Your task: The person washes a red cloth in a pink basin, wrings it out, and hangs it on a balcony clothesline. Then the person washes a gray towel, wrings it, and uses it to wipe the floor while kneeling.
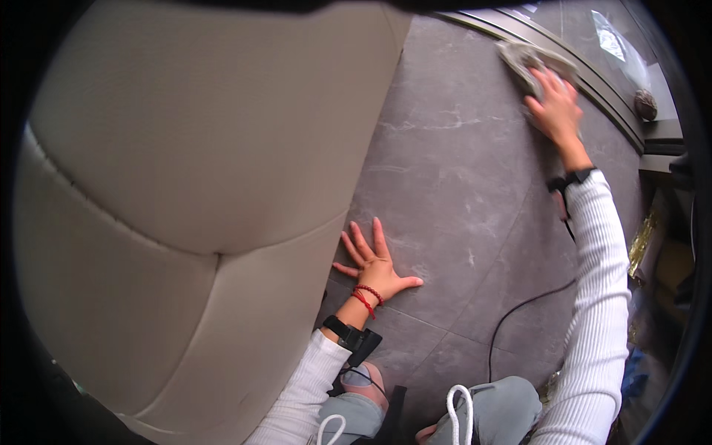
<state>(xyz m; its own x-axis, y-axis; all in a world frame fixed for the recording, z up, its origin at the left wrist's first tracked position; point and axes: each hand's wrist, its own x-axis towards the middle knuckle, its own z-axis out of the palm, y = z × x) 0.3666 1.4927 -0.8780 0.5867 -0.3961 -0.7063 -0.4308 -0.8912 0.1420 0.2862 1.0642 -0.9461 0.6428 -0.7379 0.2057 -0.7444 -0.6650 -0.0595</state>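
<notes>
My right hand presses a crumpled beige cloth onto the grey marble-patterned tile floor, close to a metal sliding-door track. The hand is slightly blurred, and the cloth's underside is hidden. With its fingers spread, my left hand rests palm down on the tiles beside the base of a beige upholstered sofa. It holds nothing. Red bracelets circle the left wrist, and black straps sit on both forearms.
A thin black cable runs from the right forearm down across the floor. Past the track lie clear plastic wrapping and a dark rounded object. Gold tinsel-like material is at the right. My bent knees are at the bottom.
</notes>
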